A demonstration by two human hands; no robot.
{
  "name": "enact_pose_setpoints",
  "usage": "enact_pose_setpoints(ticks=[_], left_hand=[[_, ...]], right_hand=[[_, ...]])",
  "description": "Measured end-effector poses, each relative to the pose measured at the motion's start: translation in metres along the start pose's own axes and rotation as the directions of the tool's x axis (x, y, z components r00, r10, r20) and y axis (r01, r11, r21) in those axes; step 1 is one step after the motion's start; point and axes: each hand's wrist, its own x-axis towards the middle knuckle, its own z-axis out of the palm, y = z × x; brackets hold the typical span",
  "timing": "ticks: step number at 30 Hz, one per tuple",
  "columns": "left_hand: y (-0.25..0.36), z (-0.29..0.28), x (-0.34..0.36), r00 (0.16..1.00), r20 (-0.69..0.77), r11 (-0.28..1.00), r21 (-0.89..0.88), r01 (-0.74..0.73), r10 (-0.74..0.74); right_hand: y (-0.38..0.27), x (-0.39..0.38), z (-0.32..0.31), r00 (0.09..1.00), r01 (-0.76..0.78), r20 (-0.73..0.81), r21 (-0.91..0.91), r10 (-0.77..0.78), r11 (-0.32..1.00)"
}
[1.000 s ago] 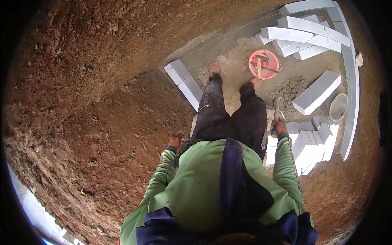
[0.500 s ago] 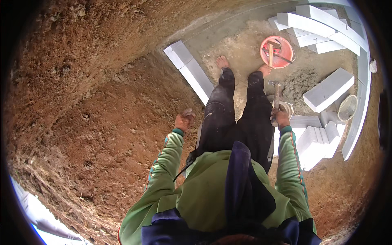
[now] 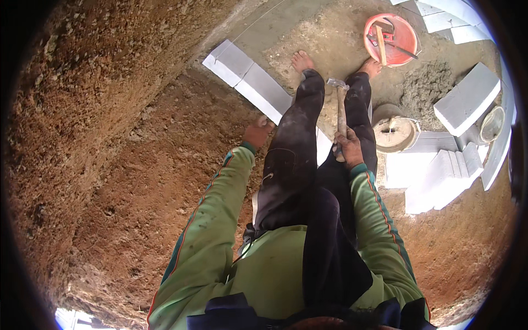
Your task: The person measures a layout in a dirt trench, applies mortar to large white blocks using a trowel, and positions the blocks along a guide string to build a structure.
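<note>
My right hand (image 3: 348, 147) is wrapped round the lower wooden handle of a hammer (image 3: 341, 107). Its metal head points away from me, over the gap between my shins. My left hand (image 3: 258, 133) is curled beside my left leg, close to the near end of a row of pale grey blocks (image 3: 261, 91). Something pale shows at its fingertips, too small to make out. The row runs from my left leg toward the far left, with a joint between two blocks.
An earth bank (image 3: 121, 82) rises on the left. Ahead right stands a red bucket (image 3: 404, 52) with tools, near wet mortar (image 3: 426, 82). A mortar-stained bucket (image 3: 388, 132), a loose block (image 3: 467, 99) and stacked blocks (image 3: 440, 181) lie to my right.
My right hand has swung the hammer leftward, from outside my right leg to between my legs. My left hand has moved forward to the row's near end. The view has shifted.
</note>
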Motion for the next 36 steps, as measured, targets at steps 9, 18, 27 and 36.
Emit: enact_pose_setpoints(ticks=[9, 18, 27, 36], left_hand=[[0.045, 0.032, 0.013, 0.972, 0.212, 0.749, 0.627, -0.216, 0.103], [0.094, 0.012, 0.003, 0.959, 0.237, 0.559, 0.779, -0.284, 0.157], [0.147, 0.045, -0.001, 0.942, 0.068, 0.584, 0.769, -0.259, 0.328], [0.286, 0.240, 0.012, 0.786, 0.272, 0.363, 0.770, -0.524, 0.556]], right_hand=[[-0.016, -0.008, 0.007, 0.992, 0.072, -0.124, 0.350, -0.029, 0.934], [-0.079, -0.048, -0.113, 0.844, 0.456, -0.482, 0.415, -0.235, 0.787], [-0.164, -0.015, -0.318, 0.485, 0.701, -0.811, 0.137, -0.327, 0.700], [-0.167, -0.017, -0.316, 0.742, 0.569, -0.610, 0.356, -0.277, 0.741]])
